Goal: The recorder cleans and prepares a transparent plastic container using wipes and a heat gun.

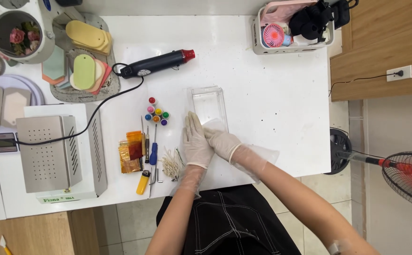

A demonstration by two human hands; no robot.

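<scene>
Both gloved hands, the left hand point(195, 141) and the right hand point(222, 141), lay open and flat, gripping nothing, beside the empty clear tray point(208, 107), with the small dye bottles point(156, 112) nearby untouched.

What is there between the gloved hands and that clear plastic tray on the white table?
Nothing visible. Both the left hand and right hand lie at the near end of the clear plastic tray, fingertips reaching its edge.

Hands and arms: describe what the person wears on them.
Both the left hand and the right hand wear thin, whitish, see-through disposable gloves. Loose clear plastic cuffs flare out past the wrists over the forearms. Above the cuffs the arms carry no sleeves. A pale band shows near the right elbow at the picture's bottom edge.
</scene>
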